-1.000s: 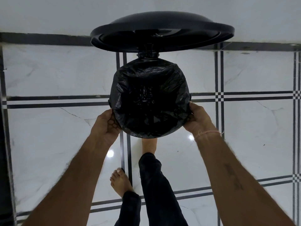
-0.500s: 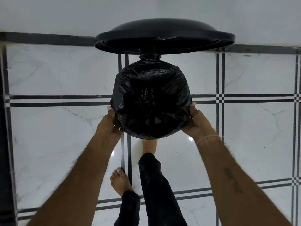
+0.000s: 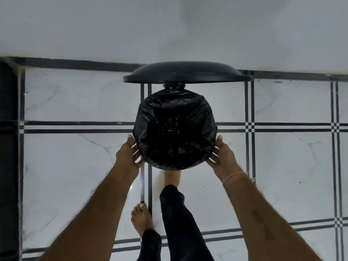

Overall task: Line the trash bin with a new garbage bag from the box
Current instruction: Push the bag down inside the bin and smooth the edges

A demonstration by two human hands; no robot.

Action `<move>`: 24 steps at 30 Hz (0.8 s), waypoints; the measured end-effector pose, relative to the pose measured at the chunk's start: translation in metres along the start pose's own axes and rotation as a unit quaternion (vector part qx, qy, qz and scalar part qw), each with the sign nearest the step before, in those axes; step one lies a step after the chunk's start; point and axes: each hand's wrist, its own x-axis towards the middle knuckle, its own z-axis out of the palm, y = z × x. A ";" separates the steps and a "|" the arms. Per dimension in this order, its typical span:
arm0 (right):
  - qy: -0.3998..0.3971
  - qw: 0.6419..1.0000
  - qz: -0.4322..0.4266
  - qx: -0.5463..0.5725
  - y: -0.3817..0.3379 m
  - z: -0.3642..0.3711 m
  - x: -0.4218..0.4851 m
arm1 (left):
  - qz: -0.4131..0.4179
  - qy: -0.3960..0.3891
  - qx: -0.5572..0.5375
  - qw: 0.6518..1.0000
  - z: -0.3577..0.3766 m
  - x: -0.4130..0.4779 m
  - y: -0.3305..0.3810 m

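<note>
A round bin stands on the floor near the wall, its mouth and sides covered by a crinkled black garbage bag (image 3: 175, 129). Its black lid (image 3: 185, 73) is raised behind it on a hinge. My left hand (image 3: 130, 153) lies against the bin's left side with fingers spread. My right hand (image 3: 223, 155) is at the right side, fingers apart, just touching or barely off the bag. Neither hand grips anything. My right foot sits under the bin's front. The box is not in view.
The floor (image 3: 75, 166) is white marble tile with black stripe lines. A white wall (image 3: 169, 25) runs behind the bin. A dark upright edge (image 3: 8, 147) stands at the far left. My left foot (image 3: 141, 217) is planted below the bin.
Both hands have opened, their fingers spreading and loosening from the bin's sides. The view has shifted so the bin sits lower in frame and the lid is seen more edge-on.
</note>
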 end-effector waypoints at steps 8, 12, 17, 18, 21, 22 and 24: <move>0.014 0.991 -0.131 0.006 -0.076 0.017 -0.063 | 0.138 0.036 0.085 0.986 0.024 -0.063 0.075; -0.038 0.967 -0.251 -0.017 -0.144 0.032 -0.109 | 0.213 -0.037 0.106 0.971 0.050 -0.105 0.114; -0.086 0.899 -0.291 -0.315 -0.189 0.047 -0.112 | 0.223 -0.083 0.176 0.955 0.077 -0.124 0.127; -0.091 0.882 -0.301 -0.351 -0.185 0.048 -0.108 | 0.226 -0.079 0.190 0.952 0.077 -0.125 0.123; -0.067 0.859 -0.354 -0.363 -0.158 0.040 -0.094 | 0.245 -0.088 0.226 0.939 0.066 -0.123 0.100; -0.055 0.859 -0.362 -0.357 -0.145 0.034 -0.093 | 0.253 -0.094 0.243 0.932 0.058 -0.123 0.090; -0.040 0.858 -0.362 -0.363 -0.121 0.025 -0.092 | 0.272 -0.105 0.260 0.920 0.043 -0.119 0.071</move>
